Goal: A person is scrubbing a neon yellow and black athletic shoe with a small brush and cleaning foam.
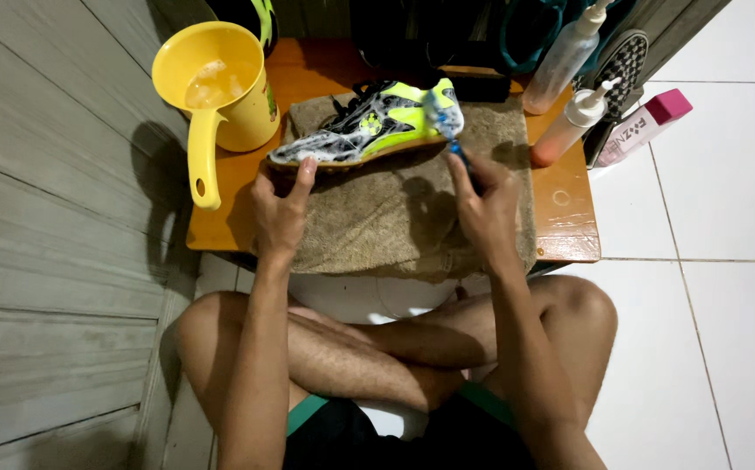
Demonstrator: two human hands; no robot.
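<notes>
Sports shoe (369, 126), neon yellow and soapy, lies on its side on brown towel (395, 218) over low wooden table (569, 226). Left hand (280, 209) pins the sole edge, steadying it. Right hand (482, 204) clamps brush (443, 117) against the heel. Yellow scoop (221, 87) of water stands near.

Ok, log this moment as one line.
left hand: steadies soapy shoe by its sole | right hand: holds brush on shoe | shoe: on towel | yellow scoop: left of shoe
</notes>
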